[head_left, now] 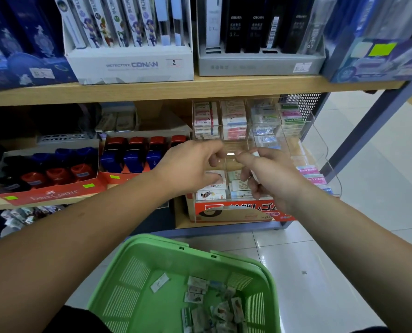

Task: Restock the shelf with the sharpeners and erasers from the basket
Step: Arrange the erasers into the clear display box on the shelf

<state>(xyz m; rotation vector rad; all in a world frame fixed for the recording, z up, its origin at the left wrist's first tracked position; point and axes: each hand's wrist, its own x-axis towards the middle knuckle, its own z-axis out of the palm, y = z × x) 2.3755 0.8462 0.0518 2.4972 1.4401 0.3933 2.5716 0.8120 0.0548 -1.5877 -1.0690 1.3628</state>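
The shop aisle had a pale, glossy tiled floor (344, 260) and a wood-faced shelf (224, 87) on a blue-grey metal frame. Judging by the stock, the job was only partly done. The clear acrylic organiser (318, 145) at the right held stacked erasers (234, 121) in paper sleeves. A heap of loose erasers (214, 306), small wrapped blocks, lay in the near green basket (166, 243) of slatted moulded plastic, so a good deal seemed left. No sharpeners showed in the basket. The squat blue, red and black sharpeners (56, 174) sat in red card trays on the left of the shelf. The left hand (195, 164) and the right hand (270, 174) met, fingers curled, at a middle compartment of the organiser. Something small and white glinted between their fingertips, but I cannot tell whether either hand gripped it.
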